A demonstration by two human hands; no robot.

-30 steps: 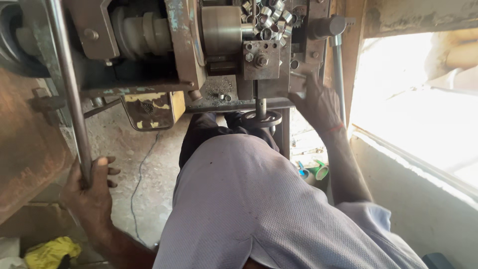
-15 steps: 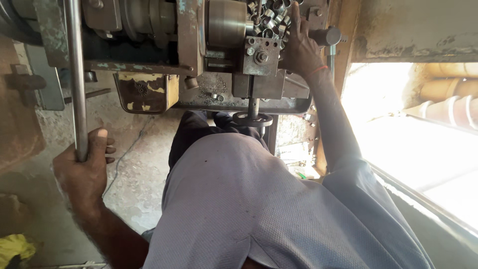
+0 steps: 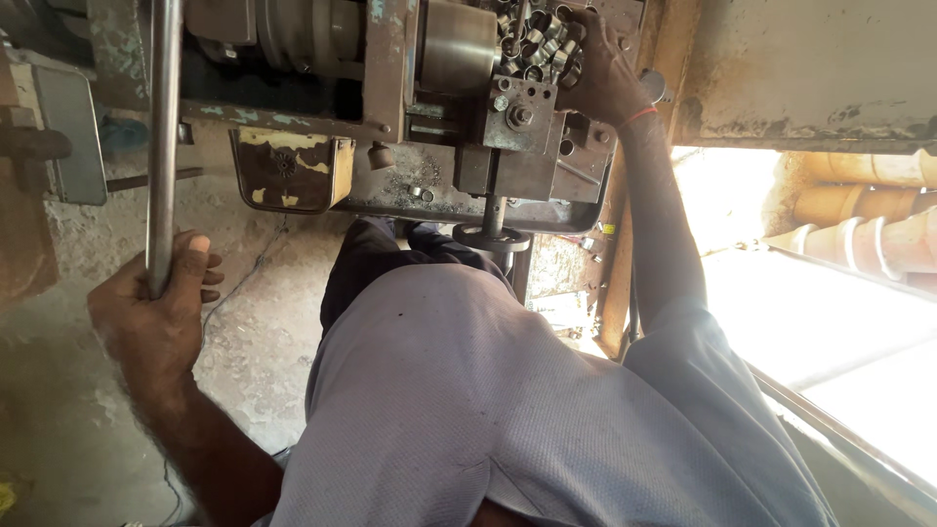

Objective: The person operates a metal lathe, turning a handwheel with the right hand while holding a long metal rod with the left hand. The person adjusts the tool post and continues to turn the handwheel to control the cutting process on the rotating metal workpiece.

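At the far left a grey box [image 3: 68, 132] hangs on the wall edge. Just right of it the left hand [image 3: 156, 312] is clenched around the lower end of a long steel lever bar [image 3: 163, 127], thumb up along it; the bar's long axis runs almost straight up and out of the top of the picture. Further right, a worn yellow-and-brown plate [image 3: 285, 171], roughly square, hangs under the machine frame [image 3: 390, 107]. A small round handwheel [image 3: 492, 236] sits below the tool block. At top right the right hand [image 3: 597, 73] rests, fingers curled, on a heap of short metal rings [image 3: 537, 39]; whether it grips one cannot be told.
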